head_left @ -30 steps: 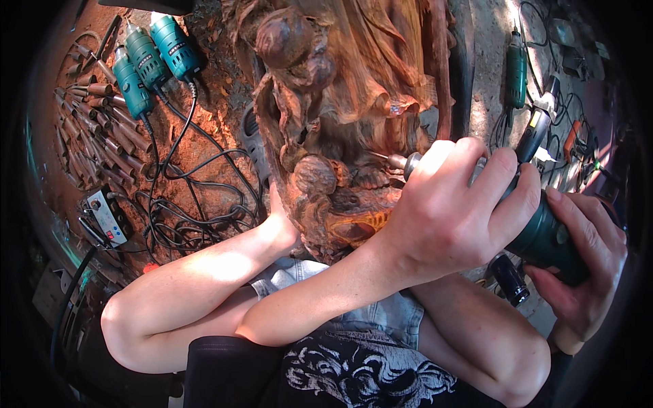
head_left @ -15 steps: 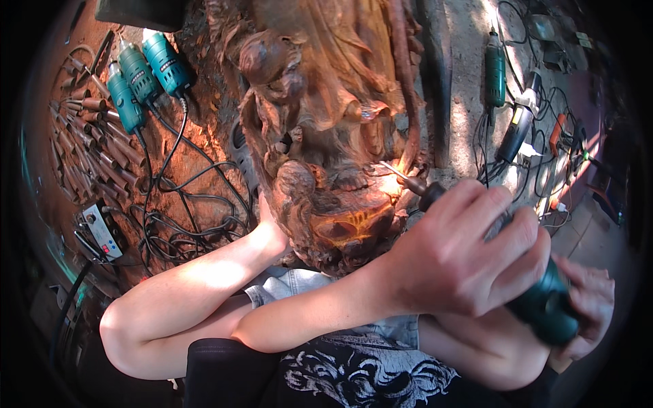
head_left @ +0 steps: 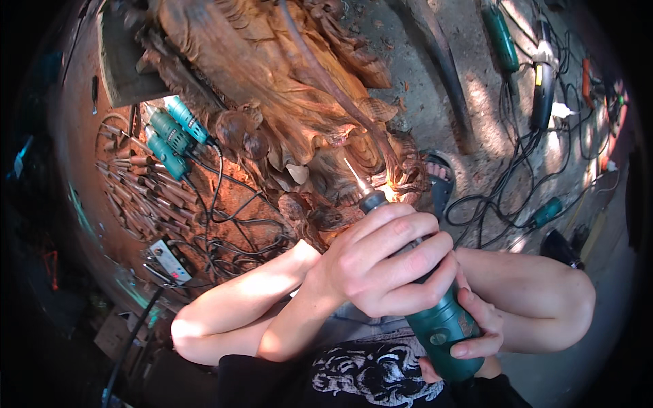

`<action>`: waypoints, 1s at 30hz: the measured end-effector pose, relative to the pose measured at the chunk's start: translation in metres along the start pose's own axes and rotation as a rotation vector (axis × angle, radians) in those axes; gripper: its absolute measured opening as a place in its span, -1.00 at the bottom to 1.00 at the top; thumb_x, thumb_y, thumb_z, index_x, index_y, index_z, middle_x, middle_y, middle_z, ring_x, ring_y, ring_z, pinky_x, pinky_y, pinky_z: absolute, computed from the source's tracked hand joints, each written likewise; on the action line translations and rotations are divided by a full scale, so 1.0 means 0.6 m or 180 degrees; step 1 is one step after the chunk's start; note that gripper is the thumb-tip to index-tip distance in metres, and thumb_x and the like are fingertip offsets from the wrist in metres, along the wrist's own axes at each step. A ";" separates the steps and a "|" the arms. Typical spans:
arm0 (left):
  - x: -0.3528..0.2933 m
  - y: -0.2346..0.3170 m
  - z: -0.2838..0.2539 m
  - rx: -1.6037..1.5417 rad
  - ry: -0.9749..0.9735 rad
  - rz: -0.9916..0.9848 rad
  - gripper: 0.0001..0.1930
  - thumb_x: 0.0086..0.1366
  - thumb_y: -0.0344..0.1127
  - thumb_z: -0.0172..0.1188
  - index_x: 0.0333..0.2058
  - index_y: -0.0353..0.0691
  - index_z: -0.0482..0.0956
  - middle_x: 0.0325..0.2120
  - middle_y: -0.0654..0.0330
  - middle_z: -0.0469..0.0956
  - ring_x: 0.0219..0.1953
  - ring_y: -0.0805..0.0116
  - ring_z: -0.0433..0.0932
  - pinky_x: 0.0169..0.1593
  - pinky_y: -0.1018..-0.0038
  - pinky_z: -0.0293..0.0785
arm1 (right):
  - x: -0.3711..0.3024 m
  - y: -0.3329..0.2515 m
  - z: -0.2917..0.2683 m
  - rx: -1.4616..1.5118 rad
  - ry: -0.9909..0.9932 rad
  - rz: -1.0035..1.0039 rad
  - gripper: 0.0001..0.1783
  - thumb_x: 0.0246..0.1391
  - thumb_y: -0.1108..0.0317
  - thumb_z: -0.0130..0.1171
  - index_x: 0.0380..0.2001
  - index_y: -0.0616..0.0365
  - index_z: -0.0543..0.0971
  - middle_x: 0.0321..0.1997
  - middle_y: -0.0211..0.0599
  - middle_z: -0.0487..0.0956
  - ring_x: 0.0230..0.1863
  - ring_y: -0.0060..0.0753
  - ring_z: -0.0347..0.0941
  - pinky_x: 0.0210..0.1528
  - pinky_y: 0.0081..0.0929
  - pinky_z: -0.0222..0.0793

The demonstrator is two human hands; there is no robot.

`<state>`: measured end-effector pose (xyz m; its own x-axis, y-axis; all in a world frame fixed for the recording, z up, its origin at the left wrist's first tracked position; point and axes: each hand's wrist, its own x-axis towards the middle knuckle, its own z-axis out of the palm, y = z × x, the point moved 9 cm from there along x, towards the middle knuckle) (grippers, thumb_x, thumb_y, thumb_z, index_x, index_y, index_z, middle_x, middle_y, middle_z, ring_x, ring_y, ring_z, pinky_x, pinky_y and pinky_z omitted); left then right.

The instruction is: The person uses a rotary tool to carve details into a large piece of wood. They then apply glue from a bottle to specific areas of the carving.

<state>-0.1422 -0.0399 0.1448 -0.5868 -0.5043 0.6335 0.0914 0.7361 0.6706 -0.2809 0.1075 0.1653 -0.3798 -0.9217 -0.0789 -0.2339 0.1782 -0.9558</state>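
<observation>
A green die grinder is held in front of my lap, its thin metal bit pointing up and to the left. My left hand wraps around its dark front part, just behind the collar. Lower down, my right hand grips the green body from its right side. Beyond the bit lies a large brown wood carving with folds, knobs and twisted strands. The bit overlaps the carving's near end, but I cannot tell if they touch. My left hand hides part of the carving.
Left are several teal power tools, many wooden-handled chisels, a small control box and tangled black cables. Right are another green tool, a black tool, and cables. A sandalled foot rests by the carving.
The view has turned and shifted. Both hands and the grinder have swung left toward my middle, and the bit has left the carved spot it was at. My right hand now shows more clearly around the body.
</observation>
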 end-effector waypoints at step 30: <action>0.001 -0.029 0.001 0.0119 -0.0223 -0.0548 -0.74 0.01 -0.31 0.41 -0.26 -0.13 0.68 -0.29 0.23 0.68 -0.27 0.21 0.69 -0.26 0.35 0.58 | 0.042 0.009 0.025 0.0270 -0.0545 0.0120 -0.46 0.05 0.28 0.54 0.10 -0.01 0.57 0.27 0.17 0.56 0.20 0.32 0.60 0.17 -0.12 0.64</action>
<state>-0.1445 -0.0527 0.1335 -0.6459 -0.5925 0.4814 -0.0443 0.6586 0.7512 -0.2784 0.0802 0.1538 -0.2274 -0.9614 -0.1551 -0.1434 0.1906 -0.9711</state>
